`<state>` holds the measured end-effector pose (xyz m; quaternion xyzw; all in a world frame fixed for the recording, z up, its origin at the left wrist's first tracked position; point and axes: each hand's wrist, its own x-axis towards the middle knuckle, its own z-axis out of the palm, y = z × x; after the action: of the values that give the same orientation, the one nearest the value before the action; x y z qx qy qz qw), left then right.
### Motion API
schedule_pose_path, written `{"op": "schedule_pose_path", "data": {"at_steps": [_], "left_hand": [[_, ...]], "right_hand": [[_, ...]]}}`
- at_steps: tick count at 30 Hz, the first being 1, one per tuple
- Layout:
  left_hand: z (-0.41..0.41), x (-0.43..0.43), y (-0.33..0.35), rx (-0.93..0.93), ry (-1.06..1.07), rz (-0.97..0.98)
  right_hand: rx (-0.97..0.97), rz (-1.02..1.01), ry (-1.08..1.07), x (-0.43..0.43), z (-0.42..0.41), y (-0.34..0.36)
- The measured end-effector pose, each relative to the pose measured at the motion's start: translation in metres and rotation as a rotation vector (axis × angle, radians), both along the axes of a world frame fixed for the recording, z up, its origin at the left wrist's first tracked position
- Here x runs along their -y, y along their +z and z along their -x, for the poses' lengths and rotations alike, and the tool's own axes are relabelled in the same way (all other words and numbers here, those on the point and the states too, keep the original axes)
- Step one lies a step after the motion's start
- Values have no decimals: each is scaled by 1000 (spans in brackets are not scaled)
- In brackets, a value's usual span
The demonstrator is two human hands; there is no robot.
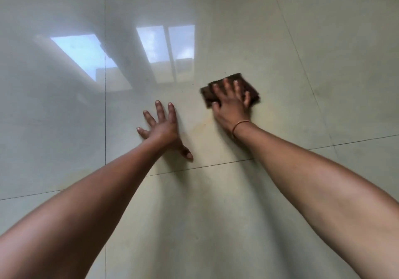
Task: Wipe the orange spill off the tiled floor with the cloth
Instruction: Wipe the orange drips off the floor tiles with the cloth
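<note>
Now the right hand [231, 104] presses flat, fingers spread, on the brown cloth [232, 88] right of centre, faint orange spill [205, 127] just below-left, while the left hand [160, 127] rests open on the tiled floor [216, 214].

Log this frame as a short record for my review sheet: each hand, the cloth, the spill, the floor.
left hand: flat on the floor, fingers spread, holds nothing
right hand: fingers spread, presses down on the cloth
cloth: dark brown, folded, lying on the floor under the right hand
orange spill: only a faint smear shows, between the two hands
floor: glossy pale tiles with thin joints, reflecting windows
bracelet: thin, on the right wrist
</note>
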<state>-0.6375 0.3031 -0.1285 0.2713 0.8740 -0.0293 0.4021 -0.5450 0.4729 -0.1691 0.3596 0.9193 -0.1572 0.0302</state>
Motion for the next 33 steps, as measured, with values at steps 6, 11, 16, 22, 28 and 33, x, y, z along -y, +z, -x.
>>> {"op": "schedule_pose_path", "data": {"at_steps": [6, 11, 16, 22, 28, 33], "left_hand": [[1, 1, 2, -14, -12, -6], [1, 0, 0, -2, 1, -4], [0, 1, 5, 5, 7, -24], [0, 0, 5, 7, 9, -13], [1, 1, 5, 1, 1, -3], [-1, 0, 6, 4, 6, -10]], "right_hand": [[-10, -40, 251, 8, -96, -1], [20, -39, -59, 5, 23, 2], [-26, -53, 422, 40, -22, -5], [32, -37, -197, -9, 16, 6], [29, -68, 351, 1, 30, 6], [-28, -62, 137, 20, -27, 5]]}}
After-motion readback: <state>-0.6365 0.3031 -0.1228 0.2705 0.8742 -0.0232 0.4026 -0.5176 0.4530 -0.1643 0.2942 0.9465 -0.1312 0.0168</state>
